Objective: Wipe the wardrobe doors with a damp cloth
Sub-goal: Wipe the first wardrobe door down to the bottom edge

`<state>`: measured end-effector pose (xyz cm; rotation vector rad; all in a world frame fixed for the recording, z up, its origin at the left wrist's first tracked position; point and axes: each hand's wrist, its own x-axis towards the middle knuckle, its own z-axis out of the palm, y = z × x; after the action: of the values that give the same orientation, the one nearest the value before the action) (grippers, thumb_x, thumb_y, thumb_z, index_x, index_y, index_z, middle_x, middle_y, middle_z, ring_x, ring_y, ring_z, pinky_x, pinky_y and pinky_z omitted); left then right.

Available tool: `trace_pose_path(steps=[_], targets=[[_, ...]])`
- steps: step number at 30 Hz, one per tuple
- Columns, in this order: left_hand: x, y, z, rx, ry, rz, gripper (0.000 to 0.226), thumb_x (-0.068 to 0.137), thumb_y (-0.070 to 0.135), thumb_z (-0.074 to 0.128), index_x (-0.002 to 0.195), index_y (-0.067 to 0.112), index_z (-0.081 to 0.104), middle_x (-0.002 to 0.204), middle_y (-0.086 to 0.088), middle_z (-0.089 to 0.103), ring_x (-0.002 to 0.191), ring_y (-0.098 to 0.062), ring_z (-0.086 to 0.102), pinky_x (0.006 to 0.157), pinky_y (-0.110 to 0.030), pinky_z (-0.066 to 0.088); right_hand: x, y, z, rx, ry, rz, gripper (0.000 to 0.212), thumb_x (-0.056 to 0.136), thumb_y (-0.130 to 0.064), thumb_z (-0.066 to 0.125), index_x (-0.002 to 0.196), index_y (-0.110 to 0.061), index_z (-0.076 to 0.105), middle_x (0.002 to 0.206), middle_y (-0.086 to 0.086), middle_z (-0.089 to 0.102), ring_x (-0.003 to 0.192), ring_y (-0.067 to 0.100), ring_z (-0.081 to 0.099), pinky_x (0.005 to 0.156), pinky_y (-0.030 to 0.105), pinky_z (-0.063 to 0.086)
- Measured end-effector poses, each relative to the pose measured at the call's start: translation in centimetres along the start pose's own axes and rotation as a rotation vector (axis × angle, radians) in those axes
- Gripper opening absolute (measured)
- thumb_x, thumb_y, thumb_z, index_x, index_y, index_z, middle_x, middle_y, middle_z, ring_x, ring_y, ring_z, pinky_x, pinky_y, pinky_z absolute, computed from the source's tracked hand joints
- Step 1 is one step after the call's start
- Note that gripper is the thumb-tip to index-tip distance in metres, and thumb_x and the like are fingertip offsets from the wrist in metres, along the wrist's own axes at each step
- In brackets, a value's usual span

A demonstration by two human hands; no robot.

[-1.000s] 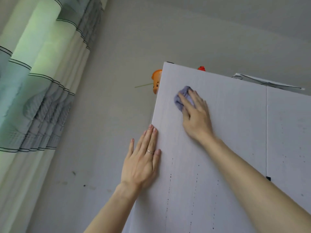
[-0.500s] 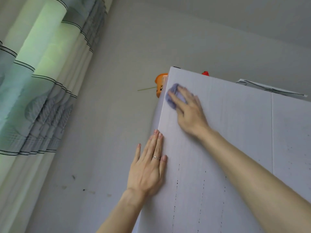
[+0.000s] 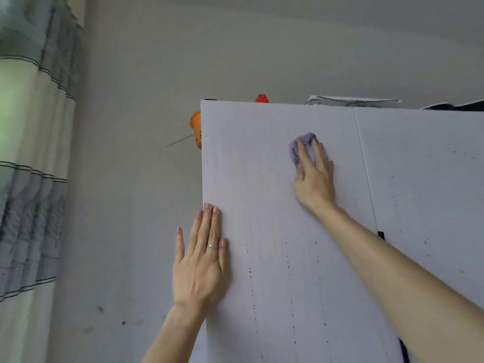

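Wardrobe door (image 3: 262, 205), the left leaf of the pair, stands closed and fills the middle of the view. A thin seam separates it from the right door (image 3: 419, 179).

The cloth (image 3: 305, 146), small and lilac, lies bunched high on this leaf, near the seam and a little below the top edge. The right hand (image 3: 315, 179) presses it flat against the panel. Its fingers (image 3: 320, 153) are extended over the wad, not clenched round it, which spreads pressure for wiping.

The left hand (image 3: 201, 265) holds nothing. It lies flat, fingers straight and together, across the leaf's left edge, lower than the cloth. In my judgement it braces the leaf so that it does not give under the wiping pressure.

Columns of dark specks (image 3: 288, 258) run down the lower panel, and more dot the right door. I judge that most of the job remains.

An orange object (image 3: 196, 127) shows past the left edge, and a red object (image 3: 262, 98) sits on top.
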<state>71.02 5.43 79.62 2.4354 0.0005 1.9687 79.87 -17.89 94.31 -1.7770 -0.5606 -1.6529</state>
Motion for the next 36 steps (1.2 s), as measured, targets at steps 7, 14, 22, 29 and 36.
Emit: trace_pose_path(steps=[7, 14, 22, 29, 36], targets=[[0.0, 0.5, -0.5, 0.033, -0.013, -0.023, 0.059, 0.106, 0.038, 0.016, 0.161, 0.021, 0.007, 0.168, 0.008, 0.004, 0.153, -0.004, -0.005, 0.121, -0.036, -0.013, -12.7, -0.9, -0.8, 0.034, -0.389, -0.654, 0.061, 0.095, -0.012, 0.035, 0.153, -0.031, 0.036, 0.162, 0.006, 0.029, 0.153, 0.021, 0.017, 0.124, 0.036, 0.008], [-0.3, 1.1, -0.5, 0.069, -0.024, -0.049, 0.059, 0.106, 0.039, 0.013, 0.161, 0.023, 0.002, 0.168, 0.01, 0.0, 0.152, -0.003, -0.009, 0.121, -0.035, -0.017, -1.3, 7.5, -3.9, 0.03, -0.151, -0.19, 0.053, 0.103, -0.011, 0.033, 0.155, -0.023, 0.032, 0.163, 0.013, 0.025, 0.151, 0.031, 0.021, 0.123, 0.046, 0.02], [-0.6, 1.8, -0.4, 0.042, -0.03, -0.132, 0.059, 0.104, 0.041, 0.009, 0.16, 0.029, -0.003, 0.166, 0.017, -0.008, 0.15, 0.0, -0.014, 0.12, -0.037, -0.017, -11.1, 9.9, -3.9, 0.056, -0.135, -0.109, 0.056, 0.105, -0.011, 0.034, 0.157, -0.026, 0.023, 0.167, 0.004, 0.01, 0.155, 0.019, 0.005, 0.123, 0.029, 0.002], [-2.1, 1.9, -0.2, -0.014, -0.037, -0.143, 0.06, 0.104, 0.038, 0.014, 0.16, 0.026, -0.003, 0.165, 0.02, -0.012, 0.151, 0.001, -0.012, 0.123, -0.046, -0.003, -9.0, 11.8, -5.1, 0.075, -0.199, -0.191, 0.06, 0.101, 0.0, 0.035, 0.157, -0.02, 0.029, 0.165, 0.011, 0.017, 0.153, 0.024, 0.008, 0.123, 0.051, 0.017], [-5.5, 2.7, 0.6, -0.063, -0.034, -0.199, 0.062, 0.103, 0.042, 0.012, 0.16, 0.022, -0.002, 0.165, 0.017, -0.01, 0.15, 0.002, -0.009, 0.125, -0.049, 0.002, -15.9, 9.1, -2.5, 0.108, -0.055, -0.2, 0.059, 0.096, -0.003, 0.034, 0.152, -0.019, 0.04, 0.162, 0.011, 0.028, 0.152, 0.024, 0.019, 0.123, 0.049, 0.017]])
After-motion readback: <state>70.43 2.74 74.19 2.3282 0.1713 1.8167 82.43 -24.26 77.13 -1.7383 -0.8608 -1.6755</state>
